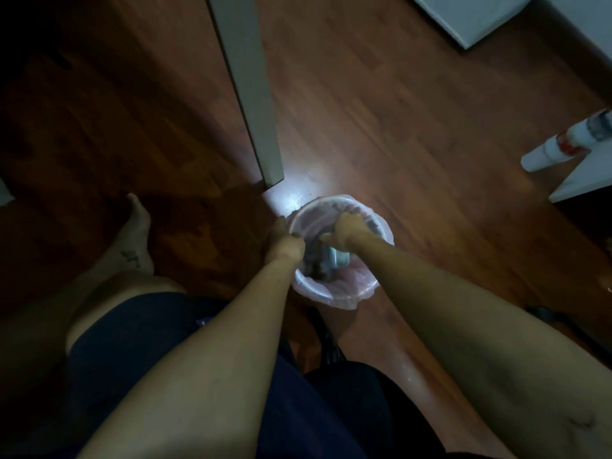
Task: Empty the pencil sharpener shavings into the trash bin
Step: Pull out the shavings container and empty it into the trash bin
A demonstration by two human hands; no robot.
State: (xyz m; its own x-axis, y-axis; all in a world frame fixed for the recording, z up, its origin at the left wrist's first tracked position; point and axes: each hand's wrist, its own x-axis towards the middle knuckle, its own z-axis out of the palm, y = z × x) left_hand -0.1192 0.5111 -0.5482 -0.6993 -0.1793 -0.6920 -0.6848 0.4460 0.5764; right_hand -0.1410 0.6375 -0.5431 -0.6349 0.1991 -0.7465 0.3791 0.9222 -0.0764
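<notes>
The pencil sharpener point(334, 261) shows only as a small grey-blue block just below centre of the frame, inside the mouth of the trash bin point(381, 233); most of it is covered by the right hand point(347, 231), and blur hides its shape and any shavings. That hand is curled down over the sharpener, fingers closed on it. The left hand point(284, 245) is bunched closed at the bin's left rim; whether it pinches the pink liner point(341, 299) or the rim itself cannot be told. One bin, one sharpener and two hands are visible. The bin stands on a dark wooden floor point(381, 111). A grey desk leg point(251, 94) rises from upper centre. One bare foot point(135, 233) lies at the left, and one white tube point(563, 144) is cut off at the right edge.
</notes>
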